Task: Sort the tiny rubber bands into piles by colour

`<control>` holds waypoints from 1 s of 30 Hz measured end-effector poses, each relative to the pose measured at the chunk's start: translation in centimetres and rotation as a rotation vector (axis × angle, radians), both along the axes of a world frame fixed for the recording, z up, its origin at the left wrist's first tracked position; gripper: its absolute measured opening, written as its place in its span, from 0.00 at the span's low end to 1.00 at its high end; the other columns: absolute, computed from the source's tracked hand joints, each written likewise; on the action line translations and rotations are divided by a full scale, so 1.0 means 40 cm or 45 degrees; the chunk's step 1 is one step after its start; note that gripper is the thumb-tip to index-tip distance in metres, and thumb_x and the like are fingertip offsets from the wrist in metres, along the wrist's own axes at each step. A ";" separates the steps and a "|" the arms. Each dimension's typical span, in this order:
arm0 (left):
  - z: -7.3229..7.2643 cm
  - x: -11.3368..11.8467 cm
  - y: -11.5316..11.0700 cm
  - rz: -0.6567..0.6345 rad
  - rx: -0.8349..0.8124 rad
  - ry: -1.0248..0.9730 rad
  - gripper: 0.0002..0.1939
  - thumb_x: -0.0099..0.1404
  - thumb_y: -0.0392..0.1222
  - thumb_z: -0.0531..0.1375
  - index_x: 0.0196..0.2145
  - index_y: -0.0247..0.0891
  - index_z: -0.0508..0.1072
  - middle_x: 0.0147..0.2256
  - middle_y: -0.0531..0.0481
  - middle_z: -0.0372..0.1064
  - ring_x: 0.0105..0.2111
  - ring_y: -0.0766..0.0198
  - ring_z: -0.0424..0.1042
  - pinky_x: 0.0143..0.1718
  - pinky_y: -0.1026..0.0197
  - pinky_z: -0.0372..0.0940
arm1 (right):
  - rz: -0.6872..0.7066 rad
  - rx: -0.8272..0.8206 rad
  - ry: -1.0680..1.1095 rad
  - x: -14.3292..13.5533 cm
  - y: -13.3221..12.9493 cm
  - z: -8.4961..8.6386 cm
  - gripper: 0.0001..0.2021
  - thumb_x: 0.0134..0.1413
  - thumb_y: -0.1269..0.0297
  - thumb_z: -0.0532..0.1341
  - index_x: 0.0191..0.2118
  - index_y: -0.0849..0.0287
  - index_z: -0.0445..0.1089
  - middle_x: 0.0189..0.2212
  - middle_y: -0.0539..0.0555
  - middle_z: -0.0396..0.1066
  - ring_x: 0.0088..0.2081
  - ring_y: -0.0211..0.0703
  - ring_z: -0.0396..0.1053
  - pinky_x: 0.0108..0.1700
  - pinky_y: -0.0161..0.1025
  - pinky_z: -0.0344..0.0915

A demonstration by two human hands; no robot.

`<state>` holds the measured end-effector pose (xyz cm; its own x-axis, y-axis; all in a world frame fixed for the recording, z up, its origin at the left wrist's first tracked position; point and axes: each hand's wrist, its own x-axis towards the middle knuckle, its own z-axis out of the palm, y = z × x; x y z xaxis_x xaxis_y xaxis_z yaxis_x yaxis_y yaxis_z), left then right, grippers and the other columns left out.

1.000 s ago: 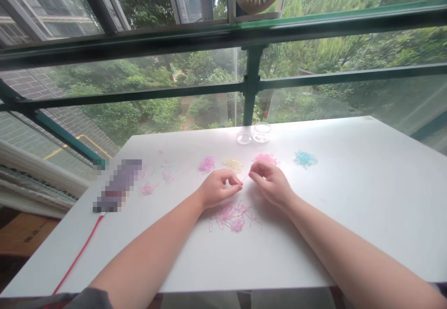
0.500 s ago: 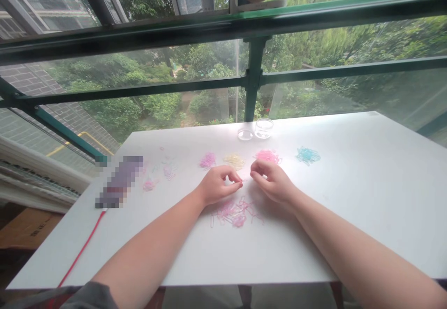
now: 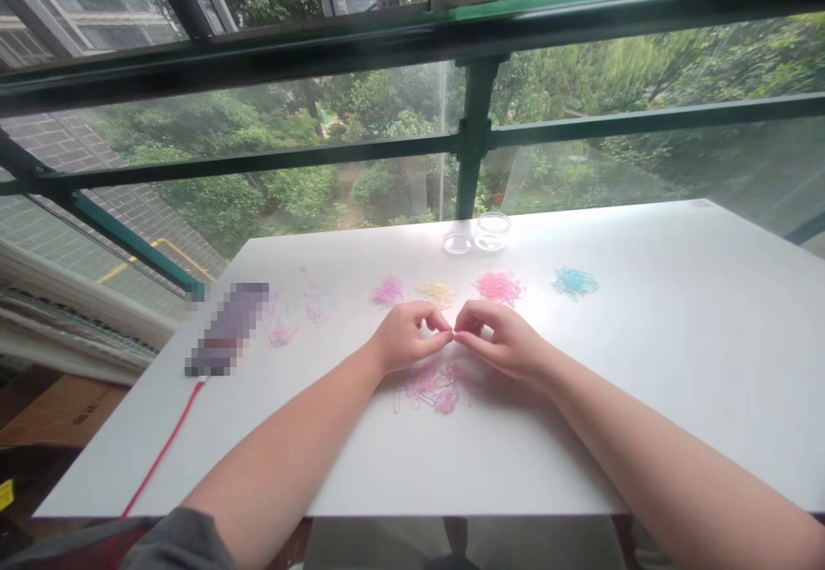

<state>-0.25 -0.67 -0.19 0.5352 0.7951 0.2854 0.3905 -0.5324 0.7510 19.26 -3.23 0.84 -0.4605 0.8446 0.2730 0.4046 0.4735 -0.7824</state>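
Note:
Thumb and forefinger of my left hand [image 3: 412,336] are pinched on a small pink paper clip, mostly hidden by the fingertips. My right hand [image 3: 499,338] is pinched too, its fingertips meeting the left ones at the same clip. Just below both hands lies a loose heap of pink and pale purple paper clips [image 3: 433,388]. Beyond them, sorted by colour, are a purple pile [image 3: 388,292], a yellow pile [image 3: 436,293], a bright pink pile [image 3: 498,288] and a blue pile [image 3: 574,282].
A clear round container [image 3: 493,232] and its clear lid [image 3: 457,244] stand near the far edge of the white table [image 3: 644,398]. More pale clips [image 3: 315,312] lie at the left, beside a blurred-out phone-like object [image 3: 229,329] with a red cable [image 3: 164,445]. Windows rise behind.
My right hand has moved left and its fingertips now touch those of my left hand. A thin pink piece that showed at the left fingertips is now covered. The view has shifted slightly.

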 end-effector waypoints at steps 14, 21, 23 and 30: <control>-0.001 -0.001 0.002 0.009 0.019 0.005 0.07 0.55 0.43 0.62 0.28 0.36 0.73 0.29 0.50 0.73 0.28 0.67 0.67 0.31 0.63 0.59 | -0.072 -0.028 -0.068 0.001 0.004 -0.006 0.04 0.48 0.74 0.54 0.29 0.59 0.65 0.23 0.49 0.65 0.26 0.35 0.62 0.29 0.34 0.60; -0.001 -0.002 0.002 -0.001 0.002 0.017 0.09 0.57 0.45 0.60 0.31 0.36 0.73 0.29 0.49 0.71 0.30 0.67 0.67 0.32 0.63 0.60 | -0.145 -0.035 -0.080 0.000 0.006 -0.004 0.03 0.50 0.71 0.54 0.29 0.59 0.63 0.23 0.48 0.63 0.25 0.35 0.61 0.28 0.34 0.58; 0.000 -0.002 0.001 -0.003 -0.004 0.011 0.08 0.58 0.44 0.60 0.31 0.36 0.73 0.30 0.49 0.71 0.30 0.67 0.67 0.32 0.64 0.60 | -0.156 -0.033 -0.078 0.000 0.007 -0.004 0.02 0.50 0.71 0.54 0.29 0.59 0.63 0.22 0.48 0.63 0.24 0.35 0.60 0.28 0.33 0.58; 0.002 0.000 0.001 0.003 0.003 -0.010 0.07 0.58 0.42 0.59 0.31 0.36 0.73 0.30 0.49 0.72 0.30 0.67 0.68 0.32 0.64 0.60 | -0.169 -0.022 -0.083 0.002 0.009 -0.009 0.02 0.51 0.70 0.55 0.29 0.59 0.63 0.22 0.48 0.63 0.25 0.35 0.60 0.28 0.33 0.57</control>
